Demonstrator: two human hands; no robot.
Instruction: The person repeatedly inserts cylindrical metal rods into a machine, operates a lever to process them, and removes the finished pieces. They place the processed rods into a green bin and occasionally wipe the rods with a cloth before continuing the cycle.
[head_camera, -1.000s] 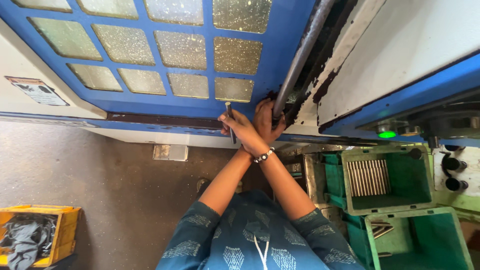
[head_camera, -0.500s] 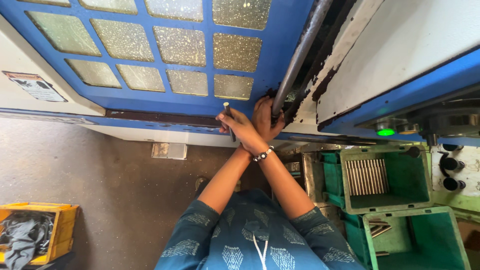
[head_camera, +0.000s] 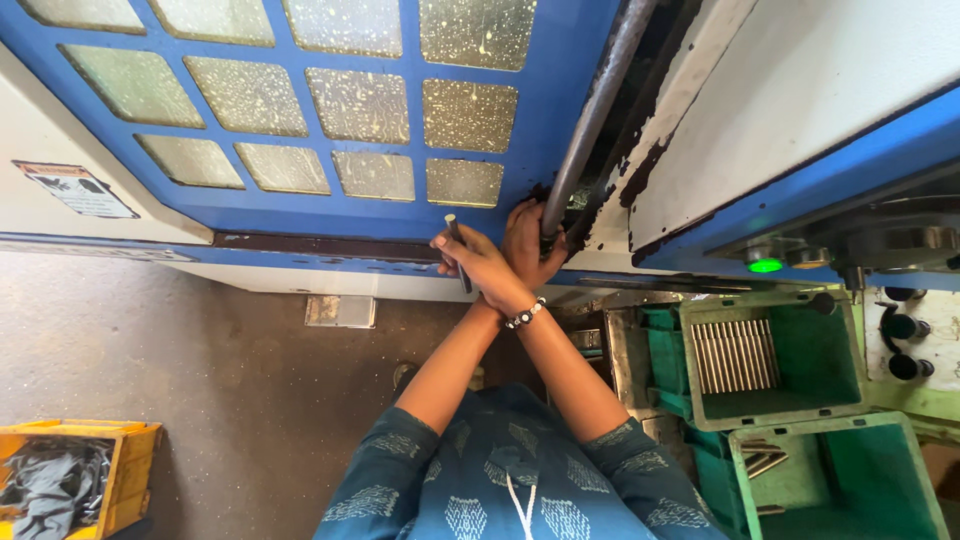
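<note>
My arms are crossed at the wrists in front of a blue machine door (head_camera: 560, 110) with grimy glass panes. My left hand (head_camera: 530, 240) reaches under the other arm and grips the lower end of the door's long grey bar handle (head_camera: 595, 110). My right hand (head_camera: 478, 268), with a beaded bracelet on its wrist, lies to the left of it. It holds a thin dark metal rod (head_camera: 454, 232) that points up against the door's lower frame.
At the right, a green crate (head_camera: 835, 350) holds a row of metal rods, with another green crate (head_camera: 870, 480) below it. A green lamp (head_camera: 765, 265) glows on the machine's panel. A yellow crate (head_camera: 130, 460) with dark cloth sits on the concrete floor at lower left.
</note>
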